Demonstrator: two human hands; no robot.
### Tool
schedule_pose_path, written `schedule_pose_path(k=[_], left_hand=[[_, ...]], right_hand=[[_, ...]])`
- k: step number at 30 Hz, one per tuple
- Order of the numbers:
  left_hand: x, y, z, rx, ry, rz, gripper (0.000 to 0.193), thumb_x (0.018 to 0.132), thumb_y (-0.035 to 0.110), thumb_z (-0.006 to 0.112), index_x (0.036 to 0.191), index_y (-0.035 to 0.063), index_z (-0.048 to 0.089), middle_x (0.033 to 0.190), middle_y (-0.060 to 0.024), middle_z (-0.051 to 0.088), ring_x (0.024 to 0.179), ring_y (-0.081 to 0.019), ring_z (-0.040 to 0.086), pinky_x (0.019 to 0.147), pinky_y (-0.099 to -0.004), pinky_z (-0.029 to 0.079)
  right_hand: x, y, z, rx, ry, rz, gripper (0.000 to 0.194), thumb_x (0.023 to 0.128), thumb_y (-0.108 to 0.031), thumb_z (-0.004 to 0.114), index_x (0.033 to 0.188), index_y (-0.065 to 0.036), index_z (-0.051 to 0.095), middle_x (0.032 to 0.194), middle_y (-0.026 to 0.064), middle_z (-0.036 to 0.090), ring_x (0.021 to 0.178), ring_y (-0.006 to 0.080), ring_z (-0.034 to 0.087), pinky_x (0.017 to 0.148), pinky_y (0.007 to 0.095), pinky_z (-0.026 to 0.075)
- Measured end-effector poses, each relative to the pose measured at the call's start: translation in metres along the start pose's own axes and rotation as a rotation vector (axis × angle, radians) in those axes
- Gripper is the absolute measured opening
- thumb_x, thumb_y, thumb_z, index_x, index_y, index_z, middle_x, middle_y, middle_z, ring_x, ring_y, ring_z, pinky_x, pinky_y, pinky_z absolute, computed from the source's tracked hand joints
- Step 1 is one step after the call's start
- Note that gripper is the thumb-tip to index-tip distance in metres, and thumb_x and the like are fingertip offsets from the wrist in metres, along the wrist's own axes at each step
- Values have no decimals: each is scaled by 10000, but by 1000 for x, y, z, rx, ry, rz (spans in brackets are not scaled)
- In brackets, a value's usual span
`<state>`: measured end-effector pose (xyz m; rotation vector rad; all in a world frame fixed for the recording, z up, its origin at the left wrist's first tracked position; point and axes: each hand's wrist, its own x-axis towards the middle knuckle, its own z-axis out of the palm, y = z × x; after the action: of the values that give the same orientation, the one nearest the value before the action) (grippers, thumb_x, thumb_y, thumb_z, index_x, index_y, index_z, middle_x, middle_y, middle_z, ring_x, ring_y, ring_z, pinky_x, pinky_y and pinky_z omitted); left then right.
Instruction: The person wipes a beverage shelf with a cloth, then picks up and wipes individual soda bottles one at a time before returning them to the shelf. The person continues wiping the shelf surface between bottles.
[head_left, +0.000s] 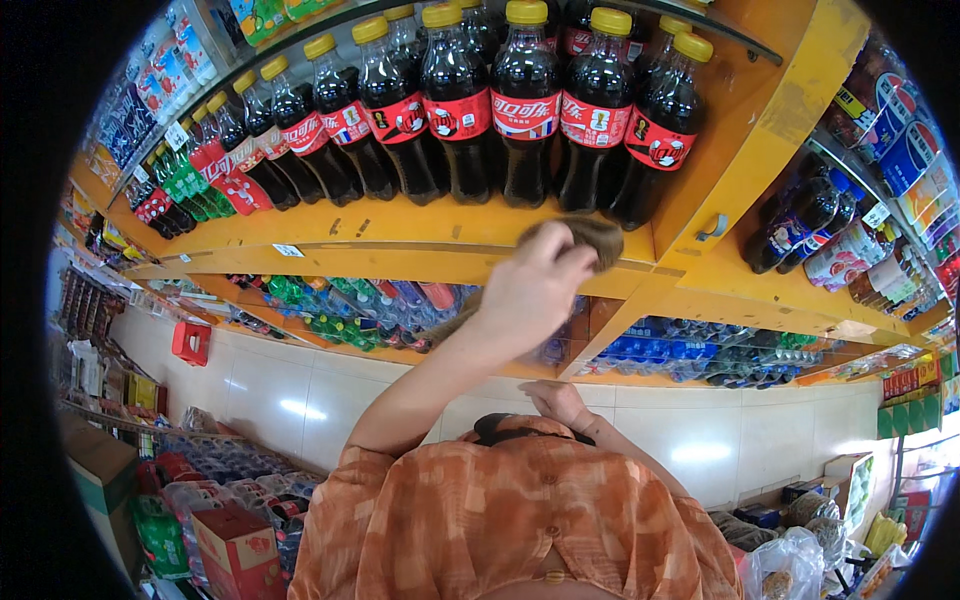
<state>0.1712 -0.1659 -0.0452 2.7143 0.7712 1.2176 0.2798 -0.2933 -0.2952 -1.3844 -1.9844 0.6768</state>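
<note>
My left hand (529, 289) is shut on a brown cloth (596, 240), blurred by motion, at the front edge of a yellow wooden shelf (442, 225). Just behind the cloth stands a row of cola bottles (525, 112) with yellow caps and red labels. Lower down, near my body, my right hand (559, 401) is held with its fingers loosely bent and nothing visible in it. An orange patterned shirt (525, 517) covers my torso.
Glass-fronted lower compartments (360, 307) hold many drink bottles. A metal handle (712, 227) sticks out by the right-hand bay, beside dark cola bottles (806, 225). Behind me lie cartons (236, 551) and bottle packs on the left, plastic bags (784, 566) on the right. A red stool (191, 343) stands on the tiled floor.
</note>
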Motion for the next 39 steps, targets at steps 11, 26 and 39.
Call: schedule_pose_path(k=[11,26,39], left_hand=[[29,-39,-14,246,308,-51,224,814,88,746,1032,92,699,995,-79,552,822,-279,642,676,-373,537],[75,0,-27,132,462,154,253,808,87,745,1057,101,701,1012,-73,582,810,-261,657,658,-343,552],[55,17,-12,-47,241,79,261,809,95,735,1068,82,706,1035,-79,582,846,-264,660,655,-369,554]], right_hand=[[4,7,9,63,61,43,205,874,-78,622,1058,-104,709,925,158,707,865,359,672,760,444,538],[99,-75,-171,-821,825,-237,400,828,-82,656,1228,-75,634,1298,140,586,1227,305,546,1083,476,370],[110,-57,-160,-843,914,-210,430,819,-125,656,1240,-49,617,1272,124,598,1222,286,539,1081,464,337]])
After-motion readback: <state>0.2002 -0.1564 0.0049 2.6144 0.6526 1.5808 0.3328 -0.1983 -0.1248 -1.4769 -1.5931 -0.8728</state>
